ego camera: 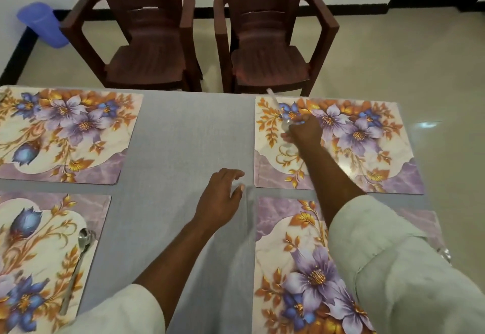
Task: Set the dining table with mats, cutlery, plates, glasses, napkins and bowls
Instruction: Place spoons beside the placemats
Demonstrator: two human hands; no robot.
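Fingers [301,123] of our right hand [305,131] close around blurred cutlery [282,117] over the far right mat [367,150]. Our left hand [220,199] hovers above the grey worktop [183,150], fingers loosely spread, holding nothing. One spoon [78,260] lies on the near left mat [39,255].

Purple-and-orange floral mats [338,144]; grey tablecloth [183,150]; dark brown chairs [147,31]; blue cup [42,24]

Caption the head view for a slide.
Right hand lays a spoon on the far right mat; left hand hovers open over the table.
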